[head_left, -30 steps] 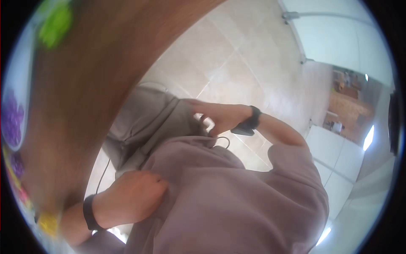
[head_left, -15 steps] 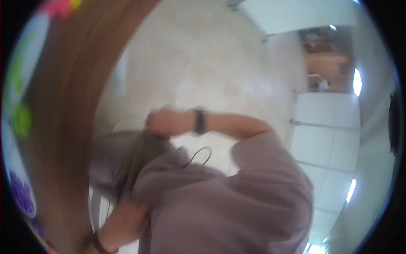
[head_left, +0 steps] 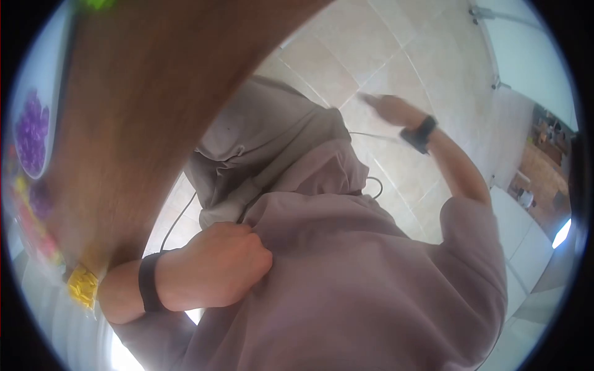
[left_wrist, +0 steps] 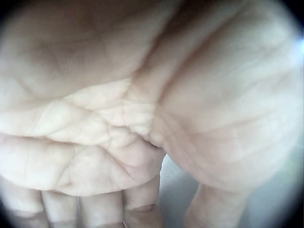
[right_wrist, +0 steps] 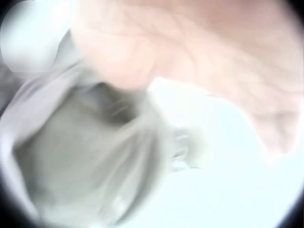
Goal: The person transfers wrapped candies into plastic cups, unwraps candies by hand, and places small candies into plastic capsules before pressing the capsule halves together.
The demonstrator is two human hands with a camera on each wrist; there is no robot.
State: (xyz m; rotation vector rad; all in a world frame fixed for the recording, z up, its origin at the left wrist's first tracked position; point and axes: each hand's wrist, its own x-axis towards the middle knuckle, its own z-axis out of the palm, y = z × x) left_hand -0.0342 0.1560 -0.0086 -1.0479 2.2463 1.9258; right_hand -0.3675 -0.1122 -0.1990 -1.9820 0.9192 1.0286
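Observation:
In the head view the left hand (head_left: pixel 213 266) rests bent against the front of the mauve shirt (head_left: pixel 346 266). The left wrist view shows its palm (left_wrist: pixel 95 118), the fingers side by side and the thumb apart, with grey cloth visible between; the fingertips are out of frame. On the other side the right hand (head_left: pixel 396 111), blurred, is held out over the tiled floor beyond the grey trousers (head_left: pixel 272 123), nothing visible in it. In the right wrist view this hand (right_wrist: pixel 199 52) has loose fingers, near the trousers (right_wrist: pixel 80 152).
A brown table (head_left: pixel 148 93) curves along the left. At its far edge are a white dish (head_left: pixel 52 136) with purple pieces (head_left: pixel 32 133) and a yellow packet (head_left: pixel 82 285). A thin cable (head_left: pixel 179 219) hangs beside the trousers. White cabinets (head_left: pixel 526 68) stand at the right.
The right hand has left the trousers and swung outward over the floor. The left hand stays against the shirt. The head view has swung away and back.

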